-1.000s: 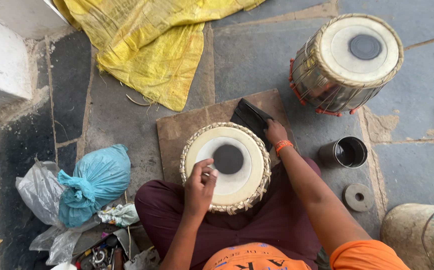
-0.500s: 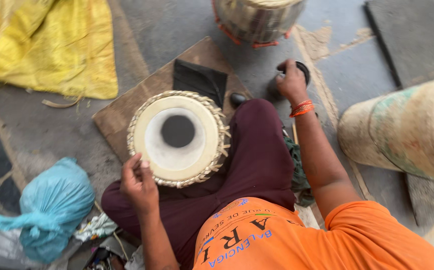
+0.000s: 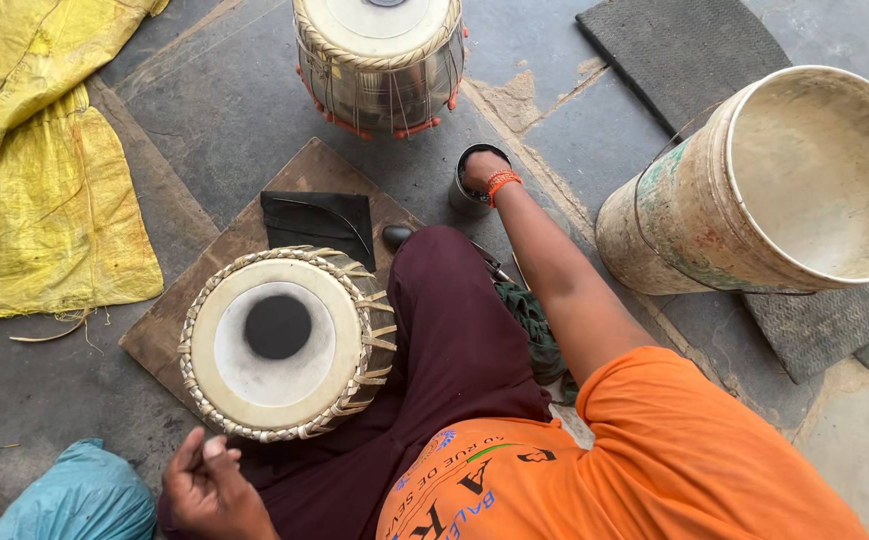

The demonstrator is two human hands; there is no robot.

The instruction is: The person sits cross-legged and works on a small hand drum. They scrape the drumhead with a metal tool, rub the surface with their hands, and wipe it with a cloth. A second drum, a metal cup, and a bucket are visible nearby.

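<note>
Right hand [image 3: 483, 170], fingers dipped into the small metal cup [image 3: 473, 190] beneath it, grasp hidden; cup judged light, rigid, tippable, best gripped around its wall; left hand [image 3: 210, 490] loosely curled, seemingly empty.

R hand [image 3: 482, 168] was dipped into small tin [image 3: 473, 190]. L hand [image 3: 213, 487] hung curled nr drum [image 3: 280, 340] rim, drum on board [image 3: 255, 235]. Second drum [image 3: 380, 60] and bucket [image 3: 755, 190] nearby.

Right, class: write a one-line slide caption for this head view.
Seated person's right hand dips into a small metal cup while a tabla drum rests by the left hand.
</note>
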